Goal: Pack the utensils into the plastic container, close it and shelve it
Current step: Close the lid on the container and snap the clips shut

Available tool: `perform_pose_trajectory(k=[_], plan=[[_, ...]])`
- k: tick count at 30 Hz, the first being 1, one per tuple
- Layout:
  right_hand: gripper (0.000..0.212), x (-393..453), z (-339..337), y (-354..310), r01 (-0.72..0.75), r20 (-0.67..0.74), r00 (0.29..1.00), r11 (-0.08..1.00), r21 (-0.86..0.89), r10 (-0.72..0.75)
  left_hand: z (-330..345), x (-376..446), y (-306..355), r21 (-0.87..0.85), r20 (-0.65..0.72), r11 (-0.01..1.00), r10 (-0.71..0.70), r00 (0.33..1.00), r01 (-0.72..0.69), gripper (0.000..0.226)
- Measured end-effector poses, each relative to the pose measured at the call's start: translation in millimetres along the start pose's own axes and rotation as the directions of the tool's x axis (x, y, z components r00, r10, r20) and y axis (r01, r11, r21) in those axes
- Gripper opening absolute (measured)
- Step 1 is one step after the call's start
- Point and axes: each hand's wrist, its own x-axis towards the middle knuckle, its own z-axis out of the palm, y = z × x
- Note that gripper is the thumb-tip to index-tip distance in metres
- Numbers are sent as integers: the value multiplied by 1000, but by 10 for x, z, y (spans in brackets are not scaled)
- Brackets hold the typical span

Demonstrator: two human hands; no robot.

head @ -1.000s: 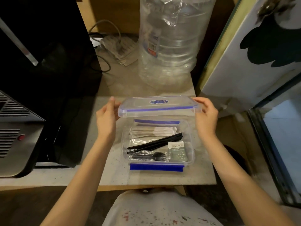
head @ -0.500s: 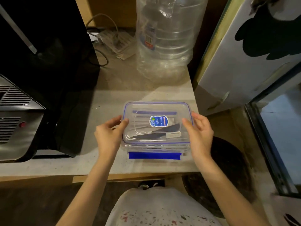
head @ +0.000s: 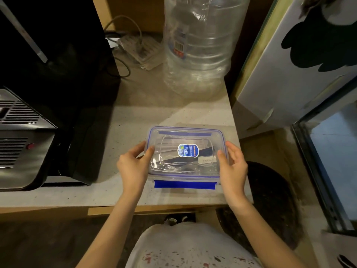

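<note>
A clear plastic container (head: 185, 171) with blue trim sits on the pale counter (head: 127, 136), its clear lid (head: 173, 136) lying flat on top with a blue sticker in the middle. Dark utensils and a white packet show dimly through the lid. The blue front latch flap (head: 184, 184) sticks out toward me, not folded up. My left hand (head: 133, 167) holds the lid's left edge, thumb on top. My right hand (head: 233, 167) holds the right edge the same way.
A large clear water jug (head: 199, 47) stands behind the container. A black and silver appliance (head: 25, 144) fills the left side. A power strip with cables (head: 139, 49) lies at the back. A white panel (head: 301, 60) leans on the right, with a glass-fronted cabinet (head: 332, 155) below it.
The lid was held tilted above the open container; it has come down flat onto the container. Both hands followed it down and now press on its side edges.
</note>
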Motion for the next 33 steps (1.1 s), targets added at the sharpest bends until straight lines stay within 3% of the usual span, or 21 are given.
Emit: perform_pose_trajectory(k=[19, 24, 28, 29, 31, 33], plan=[[37, 134, -24, 46, 43, 115, 993, 998, -52, -37, -10, -26, -81, -144, 66, 989, -17, 998, 27, 39], [39, 156, -127, 35, 77, 199, 978, 994, -72, -62, -21, -14, -103, 16, 111, 994, 110, 988, -113, 42], [48, 156, -139, -32, 183, 320, 944, 932, -314, -78, -100, 5, -90, 243, 196, 934, 216, 957, -261, 47], [51, 165, -142, -49, 259, 343, 933, 859, -441, -106, -119, -19, -93, 259, 224, 899, 300, 927, -353, 47], [52, 126, -160, -91, 504, 419, 857, 654, -564, -300, -144, -87, -116, 268, 360, 744, 512, 780, -612, 46], [47, 26, -182, -79, 739, 563, 673, 456, -495, -480, -142, -162, -228, 290, 524, 543, 599, 605, -788, 55]])
